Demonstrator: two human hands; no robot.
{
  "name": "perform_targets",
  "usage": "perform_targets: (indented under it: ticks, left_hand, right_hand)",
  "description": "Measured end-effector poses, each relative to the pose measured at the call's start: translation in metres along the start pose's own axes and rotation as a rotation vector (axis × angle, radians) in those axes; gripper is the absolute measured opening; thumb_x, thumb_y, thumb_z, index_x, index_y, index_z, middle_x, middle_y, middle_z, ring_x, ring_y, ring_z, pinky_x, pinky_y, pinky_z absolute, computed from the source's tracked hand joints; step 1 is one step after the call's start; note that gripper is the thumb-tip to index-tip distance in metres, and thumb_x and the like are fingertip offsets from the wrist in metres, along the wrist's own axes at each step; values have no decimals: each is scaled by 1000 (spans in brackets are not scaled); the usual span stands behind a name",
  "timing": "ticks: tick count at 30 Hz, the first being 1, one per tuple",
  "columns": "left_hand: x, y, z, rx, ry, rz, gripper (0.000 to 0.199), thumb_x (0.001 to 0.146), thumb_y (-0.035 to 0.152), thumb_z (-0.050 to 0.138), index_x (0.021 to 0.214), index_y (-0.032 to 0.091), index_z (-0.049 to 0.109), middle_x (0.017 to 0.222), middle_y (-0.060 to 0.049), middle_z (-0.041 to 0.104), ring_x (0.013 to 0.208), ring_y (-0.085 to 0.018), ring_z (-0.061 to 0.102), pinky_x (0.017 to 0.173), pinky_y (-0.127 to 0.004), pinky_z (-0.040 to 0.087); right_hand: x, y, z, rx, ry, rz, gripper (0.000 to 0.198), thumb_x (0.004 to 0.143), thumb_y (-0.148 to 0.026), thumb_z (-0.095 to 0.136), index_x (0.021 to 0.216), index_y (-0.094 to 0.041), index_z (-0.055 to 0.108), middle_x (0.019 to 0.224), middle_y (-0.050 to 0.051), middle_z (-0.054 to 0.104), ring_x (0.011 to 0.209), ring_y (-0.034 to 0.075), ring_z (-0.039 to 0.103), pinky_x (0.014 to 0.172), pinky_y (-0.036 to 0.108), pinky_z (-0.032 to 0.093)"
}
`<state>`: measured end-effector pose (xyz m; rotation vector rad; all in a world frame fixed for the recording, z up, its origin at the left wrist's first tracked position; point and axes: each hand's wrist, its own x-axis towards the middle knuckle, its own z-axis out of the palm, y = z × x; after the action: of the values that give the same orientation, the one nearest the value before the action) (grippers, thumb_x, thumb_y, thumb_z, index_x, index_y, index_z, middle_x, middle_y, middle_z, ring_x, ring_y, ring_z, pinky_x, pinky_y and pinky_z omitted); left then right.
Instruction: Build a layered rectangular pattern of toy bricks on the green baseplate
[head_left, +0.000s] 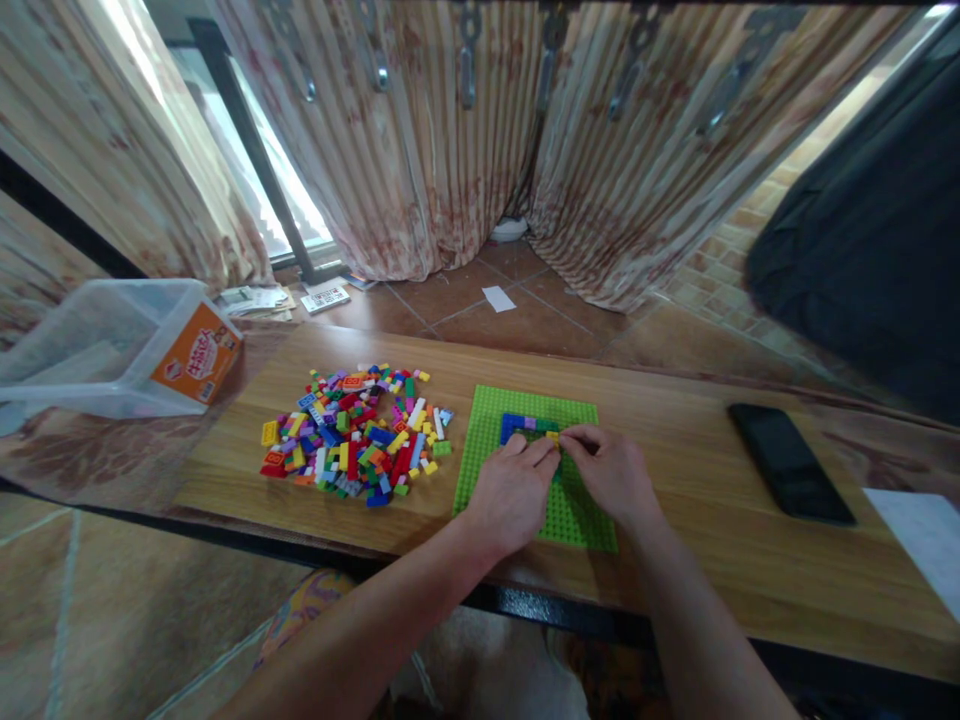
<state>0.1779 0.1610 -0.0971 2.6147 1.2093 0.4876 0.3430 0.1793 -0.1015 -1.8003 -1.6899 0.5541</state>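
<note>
A green baseplate [491,430] lies on the wooden table, with a low frame of blue and purple bricks [525,422] built on it. My left hand [514,490] and my right hand [611,470] rest on the plate, fingertips meeting at a small yellow brick [553,436] on the frame's right end. Which hand grips the brick I cannot tell; the fingers hide most of it. A pile of mixed coloured bricks [356,435] lies left of the plate.
A clear plastic tub [97,345] with an orange label lies on its side at the far left. A black phone [787,460] and a white sheet [926,535] lie at the right. Curtains and a tiled floor are behind the table [697,560].
</note>
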Motion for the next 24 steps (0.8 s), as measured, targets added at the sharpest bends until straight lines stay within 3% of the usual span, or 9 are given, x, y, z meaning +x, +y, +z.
perform_targets:
  ticks: [24]
  left_hand:
    - [4,2,-5,54,-47,-16,35,92,12,42,123,15,57,126,-7,63,102,-24,51,83,-39,45]
  right_hand:
    - [10,-3,3,-67,-27,111,22,82,-28,57,77,-20,76,79,6,77,75,19,70,71,29,49]
